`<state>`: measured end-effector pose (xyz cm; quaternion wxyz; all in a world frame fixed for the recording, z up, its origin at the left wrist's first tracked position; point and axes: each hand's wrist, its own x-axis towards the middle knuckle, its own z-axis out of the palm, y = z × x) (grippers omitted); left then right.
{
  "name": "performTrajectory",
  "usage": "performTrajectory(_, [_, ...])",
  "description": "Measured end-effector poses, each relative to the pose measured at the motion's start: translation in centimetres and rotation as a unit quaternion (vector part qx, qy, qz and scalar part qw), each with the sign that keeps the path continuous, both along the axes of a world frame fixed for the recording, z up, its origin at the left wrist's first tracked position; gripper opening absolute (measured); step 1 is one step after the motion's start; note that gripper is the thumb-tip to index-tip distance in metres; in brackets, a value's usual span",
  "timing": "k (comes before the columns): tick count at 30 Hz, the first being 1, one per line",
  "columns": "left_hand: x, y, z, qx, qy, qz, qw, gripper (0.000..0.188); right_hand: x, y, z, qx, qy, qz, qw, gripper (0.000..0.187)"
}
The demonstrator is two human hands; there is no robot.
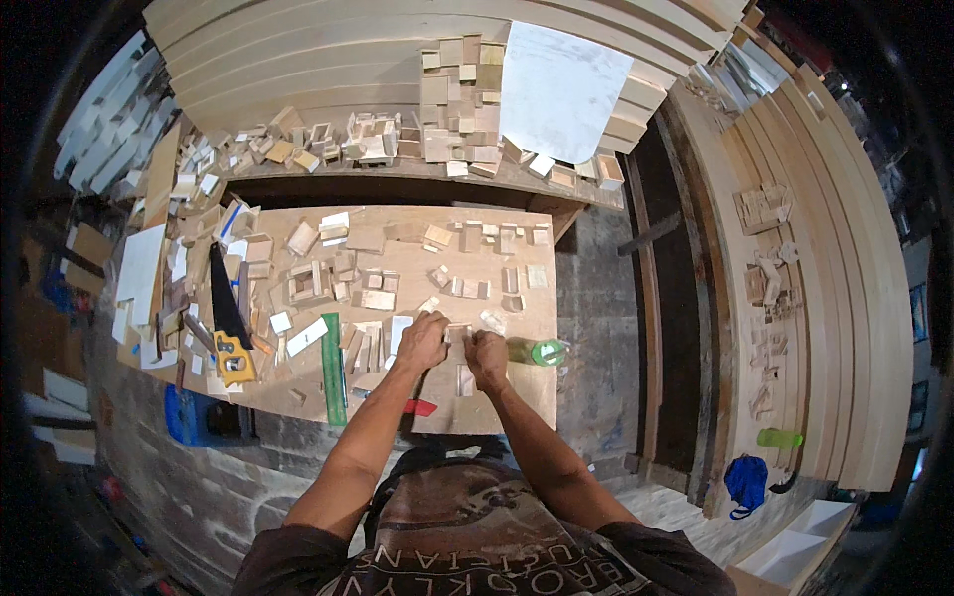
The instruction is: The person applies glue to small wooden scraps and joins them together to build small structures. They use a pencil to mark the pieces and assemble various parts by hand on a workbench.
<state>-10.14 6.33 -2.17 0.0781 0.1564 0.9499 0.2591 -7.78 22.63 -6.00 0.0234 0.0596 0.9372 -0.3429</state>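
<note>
Over the front of the plywood worktable (437, 221), my left hand (425, 341) and my right hand (485, 360) are close together, both with curled fingers. Between them shows a small thin wooden piece (458, 326), which both seem to grip; my fingers hide most of it. A pale wood block (428, 305) is at the left fingertips, and a crumpled clear plastic bit (493, 321) lies just beyond the right hand. Beside my right hand a green plastic bottle (547, 353) lies on its side. Below it, near the front edge, is a small wood block (464, 380).
A handsaw with a yellow handle (235, 358) and a green straight strip (334, 370) lie at the left among offcuts. A red object (420, 407) is at the front edge. Stacked boards (328, 70) stand behind; more boards (845, 298) are at right, near a blue bag (745, 485).
</note>
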Motion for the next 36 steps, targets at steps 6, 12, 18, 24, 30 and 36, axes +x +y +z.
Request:
performTrajectory(6, [-0.3,-0.1,-0.1,-0.019,-0.039,-0.009,0.999,0.039,-0.4,-0.6,-0.3,0.005,0.005,-0.024,1.000,0.031])
performTrajectory(12, [-0.3,-0.1,-0.7,0.007,0.016,-0.008,1.000,0.024,-0.5,-0.6,-0.1,0.000,-0.002,-0.028,1.000,0.031])
performTrajectory(18, [-0.5,-0.2,-0.6,-0.026,-0.033,-0.007,0.999,0.037,-0.6,1.1,0.8,-0.065,-0.069,0.031,0.995,0.029])
performTrajectory(24, [-0.5,-0.5,-0.9,-0.026,-0.018,-0.019,0.999,0.037,-2.1,2.5,0.7,-0.009,0.102,0.209,0.972,0.040])
performTrajectory(30, [-0.4,-0.4,0.0,-0.043,-0.032,-0.025,0.998,0.036,-3.4,2.6,2.3,0.023,0.059,0.294,0.954,0.009])
performTrajectory(36, [-0.7,-0.3,-0.4,-0.038,-0.012,-0.029,0.999,0.035,-4.6,3.4,-2.0,0.068,0.076,0.357,0.929,0.016])
